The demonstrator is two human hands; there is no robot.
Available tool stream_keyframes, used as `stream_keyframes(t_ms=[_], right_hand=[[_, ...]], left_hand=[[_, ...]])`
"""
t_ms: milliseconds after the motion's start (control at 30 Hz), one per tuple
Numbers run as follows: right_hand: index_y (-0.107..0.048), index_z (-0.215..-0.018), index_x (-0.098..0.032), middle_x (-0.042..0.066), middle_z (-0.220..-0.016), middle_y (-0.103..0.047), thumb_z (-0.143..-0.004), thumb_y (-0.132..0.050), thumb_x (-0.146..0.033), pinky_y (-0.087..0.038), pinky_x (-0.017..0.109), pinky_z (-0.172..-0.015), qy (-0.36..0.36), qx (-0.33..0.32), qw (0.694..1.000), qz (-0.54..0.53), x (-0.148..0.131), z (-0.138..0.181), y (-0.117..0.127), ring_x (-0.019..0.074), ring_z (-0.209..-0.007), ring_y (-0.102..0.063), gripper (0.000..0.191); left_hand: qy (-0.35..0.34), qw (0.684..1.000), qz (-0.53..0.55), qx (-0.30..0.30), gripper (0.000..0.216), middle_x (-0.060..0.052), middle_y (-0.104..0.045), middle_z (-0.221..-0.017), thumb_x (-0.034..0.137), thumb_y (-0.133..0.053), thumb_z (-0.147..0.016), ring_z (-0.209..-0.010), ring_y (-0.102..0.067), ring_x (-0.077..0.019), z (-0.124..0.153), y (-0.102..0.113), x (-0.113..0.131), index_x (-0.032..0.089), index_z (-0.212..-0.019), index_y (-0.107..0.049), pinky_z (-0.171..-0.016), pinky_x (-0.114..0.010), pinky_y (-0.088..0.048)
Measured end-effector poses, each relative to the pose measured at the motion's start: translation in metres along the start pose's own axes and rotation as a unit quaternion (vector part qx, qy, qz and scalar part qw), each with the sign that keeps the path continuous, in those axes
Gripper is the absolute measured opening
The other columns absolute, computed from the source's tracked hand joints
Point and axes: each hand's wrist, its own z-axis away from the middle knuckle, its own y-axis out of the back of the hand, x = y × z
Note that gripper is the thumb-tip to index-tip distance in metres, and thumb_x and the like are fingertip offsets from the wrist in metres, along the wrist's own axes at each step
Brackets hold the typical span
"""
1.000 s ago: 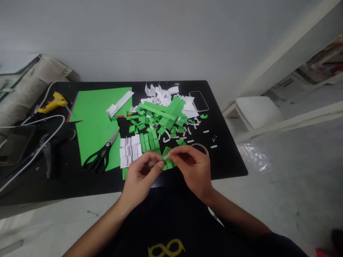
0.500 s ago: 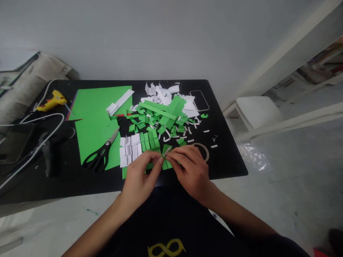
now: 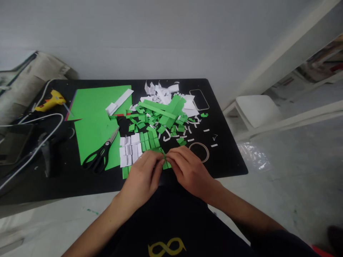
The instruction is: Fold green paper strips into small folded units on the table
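My left hand point(image 3: 142, 173) and my right hand point(image 3: 191, 171) meet at the table's front edge, fingertips pinched together on a small folded green paper piece point(image 3: 163, 152). More green paper point(image 3: 167, 165) shows just beneath the fingertips. Beside my left hand lie rows of folded white paper pieces point(image 3: 130, 150), with folded green paper pieces point(image 3: 149, 140) adjoining them. Part of these rows is hidden under my left hand. A tape-like ring point(image 3: 205, 153) rests on the table close to my right hand.
Black-handled scissors point(image 3: 103, 153) lie on green sheets point(image 3: 93, 134). A heap of green paper scraps point(image 3: 171, 110) and white scraps point(image 3: 190, 103) covers the table's back middle. On the left are a yellow glue gun point(image 3: 52, 101) and a white cable point(image 3: 43, 141). A white stool point(image 3: 257, 110) stands at right.
Both hands have drawn closer together. The small whitish strip that showed between the fingertips is no longer visible, and the green piece there looks narrower and folded.
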Motion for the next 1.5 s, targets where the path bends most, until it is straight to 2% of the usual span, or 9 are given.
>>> stream_keyframes(t_ms=[433,867,1033,1233,1400,1500], right_hand=[[-0.067,-0.107,-0.017,0.012,-0.100,-0.073,-0.111,-0.048,-0.013,-0.064,0.042,-0.086,-0.025,-0.021,0.999,-0.011,-0.0020,0.0008,-0.0011,0.0253,-0.096,-0.071,0.021],[-0.068,-0.109,-0.020,0.009,-0.103,-0.075,-0.112,-0.052,-0.018,-0.063,0.039,-0.090,-0.065,-0.046,0.994,-0.081,0.0025,0.0018,0.0028,0.0235,-0.099,-0.073,0.016],[-0.066,-0.109,-0.019,0.010,-0.103,-0.073,-0.111,-0.050,-0.015,-0.062,0.040,-0.088,-0.063,-0.050,0.994,-0.068,0.0015,0.0028,0.0014,0.0240,-0.098,-0.071,0.017],[-0.064,-0.106,-0.020,0.009,-0.104,-0.074,-0.109,-0.054,-0.012,-0.061,0.039,-0.090,-0.082,-0.066,0.988,-0.114,0.0046,0.0011,0.0063,0.0231,-0.100,-0.072,0.013],[-0.062,-0.100,-0.022,0.007,-0.100,-0.073,-0.105,-0.057,-0.014,-0.061,0.036,-0.083,-0.089,-0.062,0.988,-0.106,0.0027,-0.0008,0.0075,0.0225,-0.094,-0.071,0.011],[-0.061,-0.095,-0.022,0.005,-0.093,-0.070,-0.101,-0.059,-0.014,-0.058,0.033,-0.076,-0.101,-0.039,0.989,-0.102,0.0059,-0.0015,0.0080,0.0209,-0.087,-0.069,0.011]], left_hand=[[0.038,0.998,0.042,-0.009,0.011,-0.004,-0.071,-0.090,0.016,-0.055,-0.104,-0.078,-0.069,-0.0177,-0.0001,-0.0003,-0.0012,0.022,-0.100,-0.064,-0.070,-0.029,-0.052],[0.048,0.997,0.048,-0.022,0.010,-0.003,-0.072,-0.092,0.018,-0.054,-0.106,-0.080,-0.070,-0.0170,0.0029,0.0015,-0.0004,0.022,-0.101,-0.063,-0.072,-0.028,-0.055],[0.043,0.997,0.054,-0.018,0.010,-0.003,-0.071,-0.091,0.016,-0.055,-0.105,-0.079,-0.068,-0.0161,0.0030,0.0009,-0.0008,0.021,-0.100,-0.062,-0.071,-0.027,-0.053],[0.059,0.995,0.071,-0.029,0.010,-0.003,-0.070,-0.090,0.017,-0.055,-0.105,-0.076,-0.066,-0.0151,0.0043,0.0022,-0.0017,0.022,-0.100,-0.063,-0.068,-0.026,-0.052],[0.071,0.994,0.077,-0.035,0.010,-0.002,-0.070,-0.089,0.019,-0.056,-0.105,-0.077,-0.066,-0.0149,0.0052,0.0032,-0.0013,0.022,-0.099,-0.063,-0.067,-0.025,-0.051],[0.089,0.992,0.084,-0.033,0.010,-0.001,-0.069,-0.087,0.021,-0.058,-0.105,-0.076,-0.065,-0.0146,0.0060,0.0053,-0.0029,0.022,-0.098,-0.065,-0.066,-0.025,-0.050]])
